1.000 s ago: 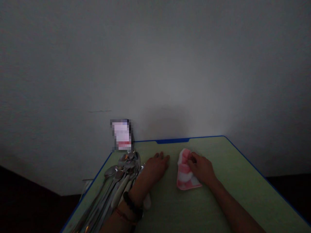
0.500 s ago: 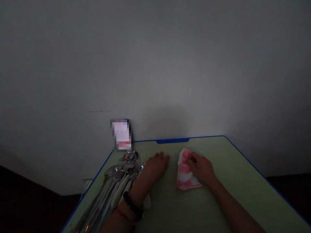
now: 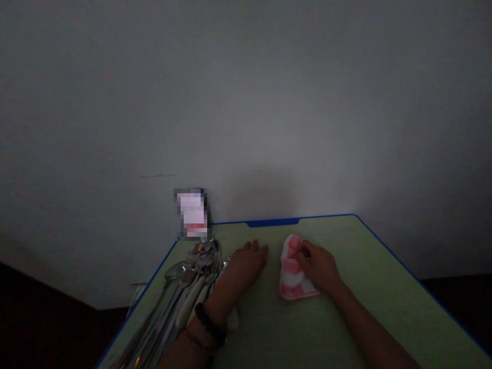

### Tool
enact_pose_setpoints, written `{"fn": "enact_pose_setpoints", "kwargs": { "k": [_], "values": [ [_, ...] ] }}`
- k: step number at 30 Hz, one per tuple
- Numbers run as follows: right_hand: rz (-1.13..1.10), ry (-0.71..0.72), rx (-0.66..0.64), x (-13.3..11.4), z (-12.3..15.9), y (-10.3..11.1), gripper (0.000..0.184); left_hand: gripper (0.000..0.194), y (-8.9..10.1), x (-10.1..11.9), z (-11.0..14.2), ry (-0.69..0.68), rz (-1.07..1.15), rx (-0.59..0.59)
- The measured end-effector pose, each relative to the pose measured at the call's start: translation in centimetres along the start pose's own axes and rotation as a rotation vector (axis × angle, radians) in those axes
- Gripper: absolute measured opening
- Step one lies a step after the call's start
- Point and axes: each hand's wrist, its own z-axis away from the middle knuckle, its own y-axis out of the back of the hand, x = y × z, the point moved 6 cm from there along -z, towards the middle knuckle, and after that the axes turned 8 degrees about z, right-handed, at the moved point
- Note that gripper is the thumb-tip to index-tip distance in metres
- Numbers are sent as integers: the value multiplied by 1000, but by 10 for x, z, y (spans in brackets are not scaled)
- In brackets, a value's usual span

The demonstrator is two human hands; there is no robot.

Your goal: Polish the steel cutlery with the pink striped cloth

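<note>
My left hand (image 3: 248, 264) lies flat on the green table (image 3: 365, 266), fingers stretched out and empty, just right of a pile of metal spoons and cutlery (image 3: 184, 292). A dark bracelet circles that wrist. My right hand (image 3: 319, 266) rests on a folded pink and white checked cloth (image 3: 292, 274), its fingers curled over the cloth's upper right part. The cloth lies flat on the table between my two hands.
The table has a blue rim and stands against a plain white wall. A small blurred pink and white object (image 3: 192, 214) sits at the table's far left corner. The room is dim, with dark floor on both sides.
</note>
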Motion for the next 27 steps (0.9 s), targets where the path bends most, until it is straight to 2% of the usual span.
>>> {"fn": "enact_pose_setpoints", "kwargs": {
  "k": [27],
  "values": [
    [-7, 8, -8, 0, 0, 1, 15, 37, 0, -1, 0, 27, 3, -27]
  ]
}}
